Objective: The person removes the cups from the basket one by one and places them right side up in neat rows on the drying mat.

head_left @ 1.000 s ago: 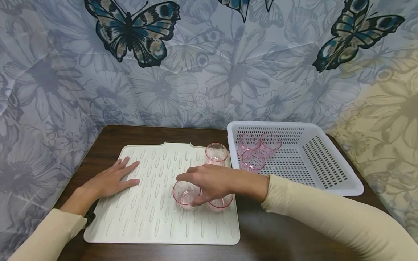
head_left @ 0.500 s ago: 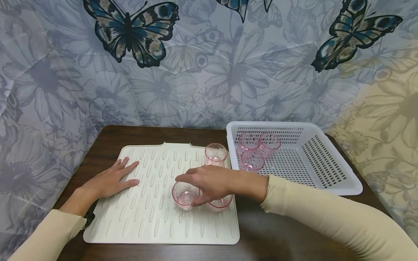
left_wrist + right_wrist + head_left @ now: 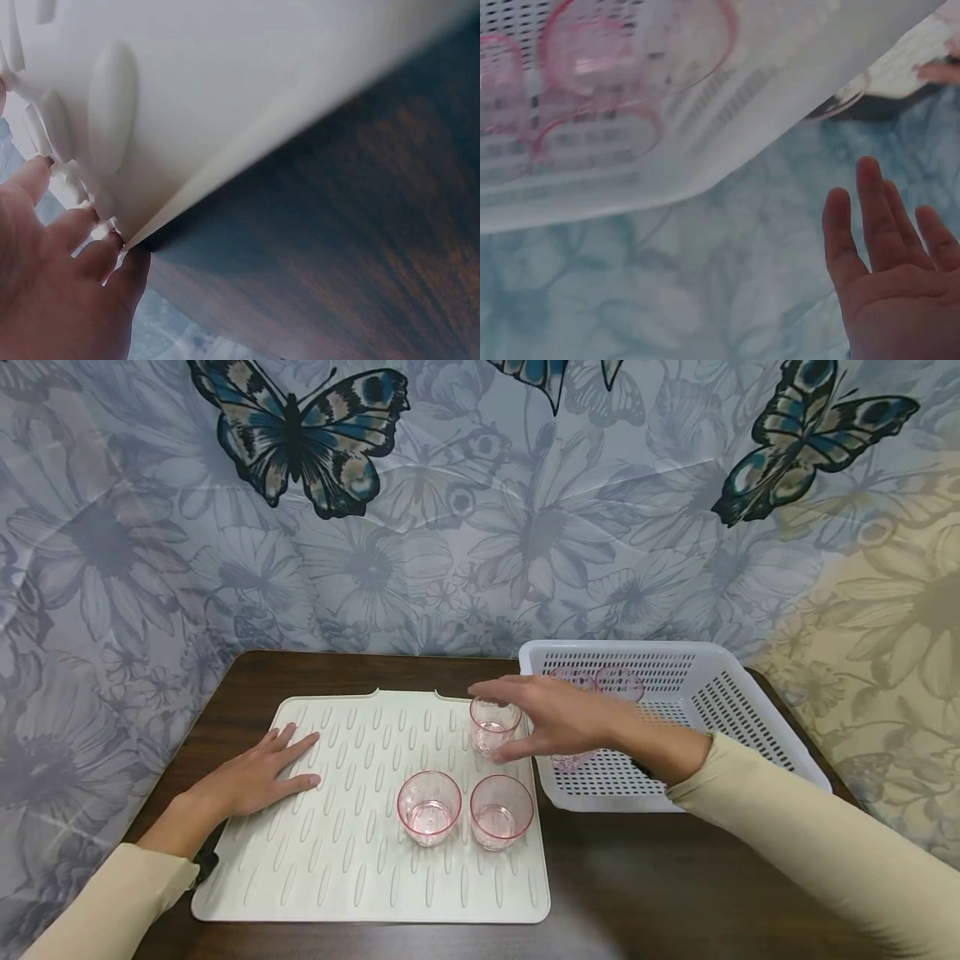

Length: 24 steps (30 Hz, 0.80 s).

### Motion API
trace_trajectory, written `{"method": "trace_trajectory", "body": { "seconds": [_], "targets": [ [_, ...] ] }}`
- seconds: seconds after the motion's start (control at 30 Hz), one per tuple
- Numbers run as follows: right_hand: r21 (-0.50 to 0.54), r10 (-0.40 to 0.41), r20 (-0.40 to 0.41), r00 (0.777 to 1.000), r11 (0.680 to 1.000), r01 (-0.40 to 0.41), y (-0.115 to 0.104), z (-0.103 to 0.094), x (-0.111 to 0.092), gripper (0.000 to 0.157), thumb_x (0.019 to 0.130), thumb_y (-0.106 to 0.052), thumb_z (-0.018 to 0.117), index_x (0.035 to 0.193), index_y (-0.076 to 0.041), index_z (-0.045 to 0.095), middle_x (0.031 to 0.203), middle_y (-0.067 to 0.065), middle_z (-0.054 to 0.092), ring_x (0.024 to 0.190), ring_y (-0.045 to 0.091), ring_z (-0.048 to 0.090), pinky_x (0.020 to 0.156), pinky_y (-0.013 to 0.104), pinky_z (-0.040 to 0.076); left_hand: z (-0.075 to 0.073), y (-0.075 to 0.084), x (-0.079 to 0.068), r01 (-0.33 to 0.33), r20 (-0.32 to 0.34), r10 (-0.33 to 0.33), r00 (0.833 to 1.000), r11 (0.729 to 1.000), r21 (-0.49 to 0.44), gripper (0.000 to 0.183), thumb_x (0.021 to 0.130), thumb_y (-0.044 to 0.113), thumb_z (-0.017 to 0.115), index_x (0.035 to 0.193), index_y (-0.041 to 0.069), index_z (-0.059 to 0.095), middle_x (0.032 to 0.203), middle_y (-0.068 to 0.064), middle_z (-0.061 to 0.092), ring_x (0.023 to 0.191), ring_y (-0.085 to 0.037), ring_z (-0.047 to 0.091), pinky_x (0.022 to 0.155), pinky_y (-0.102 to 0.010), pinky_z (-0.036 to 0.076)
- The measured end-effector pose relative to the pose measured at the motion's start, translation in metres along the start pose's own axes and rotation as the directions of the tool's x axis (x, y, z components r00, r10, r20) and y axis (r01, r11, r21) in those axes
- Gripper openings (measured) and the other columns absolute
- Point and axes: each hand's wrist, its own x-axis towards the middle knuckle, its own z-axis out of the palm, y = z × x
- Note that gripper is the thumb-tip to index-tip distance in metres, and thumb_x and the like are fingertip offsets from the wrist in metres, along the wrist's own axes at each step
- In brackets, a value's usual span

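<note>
My left hand (image 3: 251, 777) rests flat with spread fingers on the left side of a cream ridged draining mat (image 3: 330, 877). In the left wrist view, its fingers lie along the mat's edge. On the mat's right half stand a front-left pink-rimmed glass (image 3: 429, 827), a front-right glass (image 3: 501, 828) and a back glass (image 3: 489, 739), all upright. My right hand (image 3: 562, 714) hovers between the back glass and the white basket, partly covering both. Its fingers look extended and hold nothing in the right wrist view. Pink glasses (image 3: 621, 685) sit inside the basket, partly hidden by that hand.
The white perforated basket (image 3: 806, 772) stands at the back right, close beside the mat. Both are on a dark brown wooden table (image 3: 622, 877). A cloth (image 3: 450, 552) with butterflies and flowers hangs behind the table.
My right hand has let go of the front-left glass and moved up and right, towards the basket. Both front glasses now show fully. My left hand has stayed in place.
</note>
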Motion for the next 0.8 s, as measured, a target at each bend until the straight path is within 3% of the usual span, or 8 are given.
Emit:
{"method": "trace_trajectory", "body": {
  "seconds": [0.23,0.4,0.53,0.63,0.8],
  "targets": [
    [0.077,0.166,-0.147,0.975,0.985,-0.156,0.047,-0.030,-0.033,0.081,0.084,-0.038,0.081,0.149,-0.007,0.044,0.139,0.016,0.057,0.121,0.030,0.060,0.091,0.051,0.052,0.000,0.000,0.000,-0.007,-0.006,0.007,1.000,1.000,0.001,0.080,0.095,0.063,0.052,0.156,0.012,0.035,0.159,-0.031,0.019,0.143,-0.056,0.016,0.102,-0.075,0.025],
    [0.141,0.282,-0.173,0.944,0.955,-0.260,0.079,-0.041,-0.053,0.080,0.085,-0.034,0.081,0.150,-0.005,0.043,0.140,0.022,0.055,0.124,0.039,0.057,0.093,0.058,0.049,0.000,-0.002,0.000,-0.005,-0.007,0.005,1.000,1.000,0.002,0.080,0.095,0.063,0.052,0.156,0.013,0.035,0.159,-0.031,0.019,0.143,-0.056,0.016,0.102,-0.075,0.026],
    [0.203,0.343,-0.170,0.924,0.930,-0.308,0.102,-0.041,-0.065,0.078,0.084,-0.028,0.082,0.148,-0.004,0.044,0.141,0.023,0.054,0.126,0.043,0.054,0.098,0.061,0.045,0.001,-0.003,0.000,-0.002,-0.006,0.002,1.000,1.000,0.002,0.081,0.095,0.064,0.051,0.156,0.013,0.035,0.160,-0.030,0.019,0.144,-0.055,0.015,0.102,-0.075,0.025],
    [0.225,0.353,-0.156,0.923,0.922,-0.314,0.118,-0.039,-0.072,0.079,0.083,-0.025,0.083,0.147,0.000,0.044,0.141,0.025,0.053,0.127,0.045,0.053,0.101,0.061,0.042,0.002,-0.003,0.001,0.001,-0.009,-0.001,1.000,1.000,0.004,0.081,0.095,0.064,0.051,0.156,0.014,0.034,0.160,-0.029,0.019,0.144,-0.055,0.015,0.102,-0.076,0.025],
    [0.197,0.425,-0.059,0.903,0.892,-0.407,0.139,-0.032,-0.083,0.086,0.083,-0.027,0.083,0.148,0.007,0.038,0.148,0.029,0.044,0.135,0.048,0.042,0.107,0.060,0.035,0.002,-0.002,0.001,0.008,-0.008,-0.008,1.000,1.000,0.004,0.082,0.094,0.065,0.051,0.156,0.014,0.034,0.160,-0.029,0.018,0.144,-0.055,0.015,0.102,-0.076,0.025]
  ]
}}
